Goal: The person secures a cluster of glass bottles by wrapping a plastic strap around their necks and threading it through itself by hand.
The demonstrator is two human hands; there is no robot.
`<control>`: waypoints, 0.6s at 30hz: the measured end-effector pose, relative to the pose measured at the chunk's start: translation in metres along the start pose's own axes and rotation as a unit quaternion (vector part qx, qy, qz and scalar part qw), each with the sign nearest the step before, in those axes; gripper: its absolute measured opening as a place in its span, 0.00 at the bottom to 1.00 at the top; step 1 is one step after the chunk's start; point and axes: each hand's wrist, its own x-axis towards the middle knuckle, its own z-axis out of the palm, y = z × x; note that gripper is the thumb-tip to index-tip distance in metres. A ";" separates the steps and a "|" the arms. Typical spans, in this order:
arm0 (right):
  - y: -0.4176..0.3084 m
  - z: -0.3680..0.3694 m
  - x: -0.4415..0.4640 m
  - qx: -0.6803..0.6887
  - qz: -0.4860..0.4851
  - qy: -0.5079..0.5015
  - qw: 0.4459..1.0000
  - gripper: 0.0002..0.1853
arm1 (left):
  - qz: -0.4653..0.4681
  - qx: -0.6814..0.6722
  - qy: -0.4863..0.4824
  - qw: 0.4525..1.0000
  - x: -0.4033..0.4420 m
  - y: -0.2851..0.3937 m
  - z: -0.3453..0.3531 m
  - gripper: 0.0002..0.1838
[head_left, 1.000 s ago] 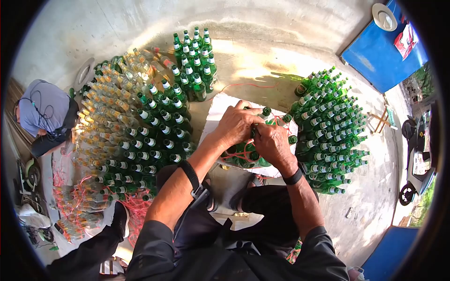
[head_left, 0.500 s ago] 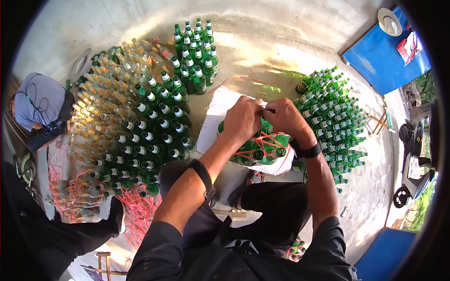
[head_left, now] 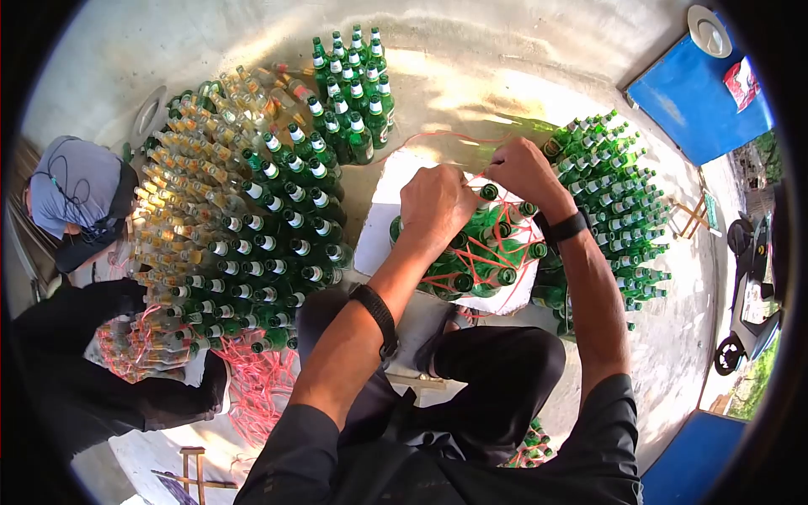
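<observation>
Several green bottles (head_left: pixel 484 252) stand in a bundle on a white board (head_left: pixel 383 206), with red string (head_left: pixel 480 263) crossing between their necks. Over the bundle's far left side, my left hand (head_left: pixel 436 206) is closed in a pinch on the red string. My right hand (head_left: pixel 523 172) is closed too, a little farther right and higher, pinching the same string. A short length of it shows between the two hands. Both hands are just above the bottle tops.
Many green bottles (head_left: pixel 606 194) stand at the right, more dark green ones (head_left: pixel 295 219) and clear ones (head_left: pixel 194 177) at the left. Pink string (head_left: pixel 257 387) lies piled on the floor. A person in grey (head_left: pixel 76 189) crouches far left; another person's dark-clothed leg (head_left: pixel 168 402) is nearer.
Both hands have risen from the bottle necks and moved apart, my right hand up and to the right. The dark-clothed leg at the left has shifted.
</observation>
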 end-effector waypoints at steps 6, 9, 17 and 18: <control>0.008 0.005 0.017 -0.041 0.027 -0.064 0.997 0.12 | -0.019 0.038 -0.033 0.999 0.008 0.009 0.004 0.10; 0.014 0.016 0.023 -0.065 0.019 -0.050 0.996 0.14 | 0.001 0.049 -0.031 0.998 0.007 0.009 0.006 0.11; -0.002 0.010 0.026 -0.057 0.065 -0.144 0.986 0.17 | 0.071 0.081 0.021 0.994 0.003 0.001 0.021 0.12; -0.001 0.009 0.027 -0.058 0.049 -0.136 0.988 0.17 | 0.062 0.076 0.017 0.995 0.004 0.003 0.019 0.12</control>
